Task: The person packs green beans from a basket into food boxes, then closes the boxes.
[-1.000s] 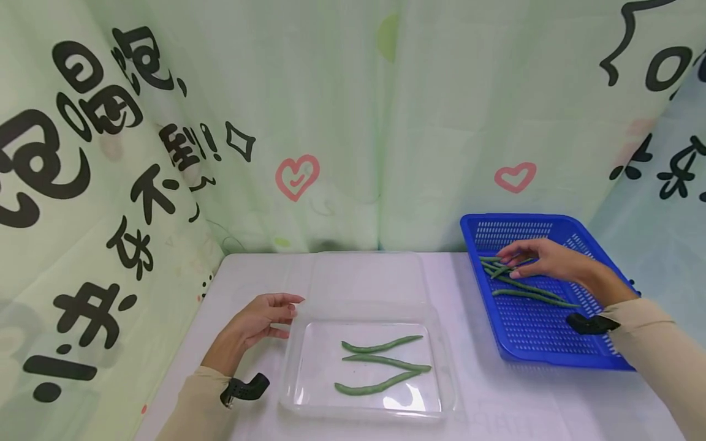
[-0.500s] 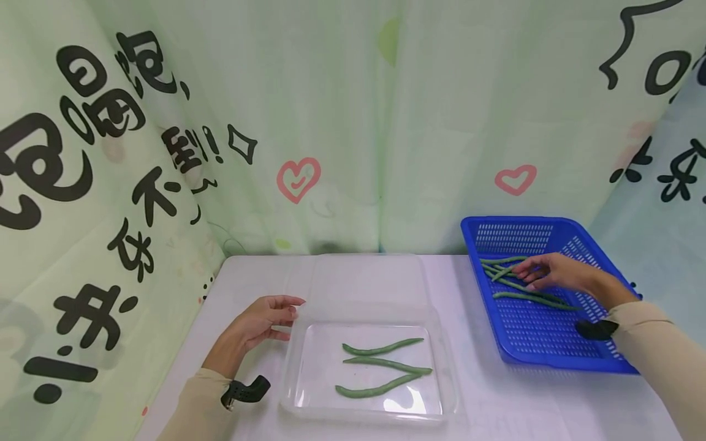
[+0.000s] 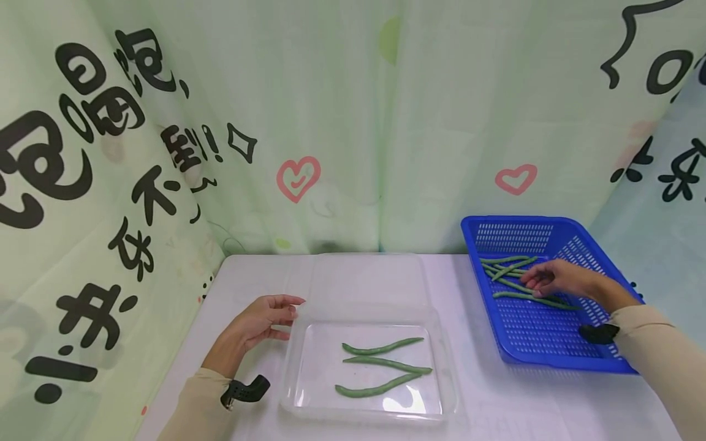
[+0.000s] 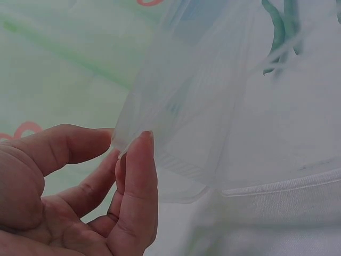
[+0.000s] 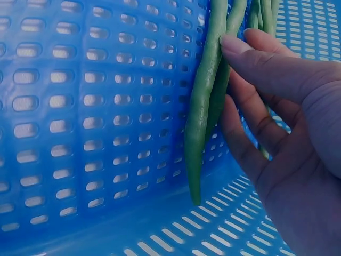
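Note:
My right hand [image 3: 568,278] reaches into the blue plastic basket [image 3: 543,358] at the right. In the right wrist view, its thumb and fingertips pinch a green bean [image 5: 200,112], one end of which hangs down past them. More green beans [image 3: 513,267] lie crossed in the basket's far left part. My left hand [image 3: 259,321] holds the left rim of a clear plastic box [image 3: 317,361], thumb and fingers on either side of its edge in the left wrist view. Inside that box, three green beans [image 3: 383,349] lie apart or nearly end to end.
The clear lid [image 3: 366,278] of the box stands or lies open at its back, near the curtain. A white cloth [image 3: 480,398] covers the table. Printed curtains [image 3: 380,135] close off the back and both sides. Black wrist straps show on both sleeves.
My right hand has moved a little toward the near right within the basket, down to the nearer beans, and its fingers have closed. My left hand and the box have stayed put.

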Demonstrator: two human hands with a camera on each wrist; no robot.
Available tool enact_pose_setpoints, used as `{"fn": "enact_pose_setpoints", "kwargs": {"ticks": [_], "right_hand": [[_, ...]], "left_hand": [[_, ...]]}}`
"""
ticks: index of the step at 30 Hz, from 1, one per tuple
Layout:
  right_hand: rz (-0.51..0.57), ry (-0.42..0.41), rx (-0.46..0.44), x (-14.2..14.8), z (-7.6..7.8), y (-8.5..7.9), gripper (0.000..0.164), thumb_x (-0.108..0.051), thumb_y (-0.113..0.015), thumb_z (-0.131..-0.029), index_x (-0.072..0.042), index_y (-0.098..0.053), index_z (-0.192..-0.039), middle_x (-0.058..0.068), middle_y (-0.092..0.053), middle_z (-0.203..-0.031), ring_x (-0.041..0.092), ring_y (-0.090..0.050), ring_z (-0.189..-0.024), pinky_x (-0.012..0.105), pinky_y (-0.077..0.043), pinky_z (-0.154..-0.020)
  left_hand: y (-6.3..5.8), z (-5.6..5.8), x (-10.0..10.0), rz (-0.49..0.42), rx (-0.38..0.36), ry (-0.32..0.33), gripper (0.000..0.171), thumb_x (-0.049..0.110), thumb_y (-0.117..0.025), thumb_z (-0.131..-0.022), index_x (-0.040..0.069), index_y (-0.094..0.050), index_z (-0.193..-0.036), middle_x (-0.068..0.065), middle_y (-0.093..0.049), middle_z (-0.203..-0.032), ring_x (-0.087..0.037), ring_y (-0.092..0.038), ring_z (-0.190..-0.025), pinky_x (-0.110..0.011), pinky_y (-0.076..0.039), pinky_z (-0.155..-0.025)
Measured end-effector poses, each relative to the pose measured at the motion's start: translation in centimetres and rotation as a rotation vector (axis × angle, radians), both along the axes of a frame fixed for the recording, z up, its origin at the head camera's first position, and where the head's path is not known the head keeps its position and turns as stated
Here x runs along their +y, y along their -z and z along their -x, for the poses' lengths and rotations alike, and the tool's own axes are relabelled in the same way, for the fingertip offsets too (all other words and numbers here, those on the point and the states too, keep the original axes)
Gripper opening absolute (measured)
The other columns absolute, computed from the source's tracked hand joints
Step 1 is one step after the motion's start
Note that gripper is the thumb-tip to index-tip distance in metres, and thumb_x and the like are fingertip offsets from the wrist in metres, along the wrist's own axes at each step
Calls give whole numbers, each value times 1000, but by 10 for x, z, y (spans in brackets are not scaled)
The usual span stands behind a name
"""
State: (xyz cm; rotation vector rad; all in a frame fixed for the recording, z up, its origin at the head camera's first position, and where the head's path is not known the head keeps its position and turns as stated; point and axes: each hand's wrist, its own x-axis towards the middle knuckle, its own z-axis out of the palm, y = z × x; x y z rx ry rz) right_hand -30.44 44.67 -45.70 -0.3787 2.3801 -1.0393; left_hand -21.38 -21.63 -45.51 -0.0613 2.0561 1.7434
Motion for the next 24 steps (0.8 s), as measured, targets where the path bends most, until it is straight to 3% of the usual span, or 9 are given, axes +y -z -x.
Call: {"fn": "enact_pose_setpoints", "kwargs": {"ticks": [9, 16, 24], "right_hand": [[-90, -32, 21, -3, -1, -2, 32, -7, -70, -94, 9, -65, -121, 10, -66, -103, 18, -60, -92, 22, -54, -81], [-88, -99, 35, -6, -3, -9, 28, -8, -66, -97, 7, -66, -121, 10, -66, -105, 19, -59, -93, 22, -54, -81], [-45, -58, 79, -10, -3, -23, 28, -7, -65, -98, 5, -63, -122, 17, -66, -112, 25, -62, -97, 23, -55, -85]], "left_hand": [[0, 0, 0, -7, -4, 4, 41, 7, -61, -100, -5, -56, -138, -4, -60, -105, -26, -59, -98, -32, -60, -71], [1, 1, -1, -13, -6, 14, 41, 7, -60, -100, -6, -55, -139, -4, -59, -105, -26, -59, -98, -31, -60, -71], [2, 1, -2, -28, -10, 23, 42, 6, -59, -100, -7, -53, -140, -3, -58, -106, -25, -58, -97, -31, -59, -71]]}}
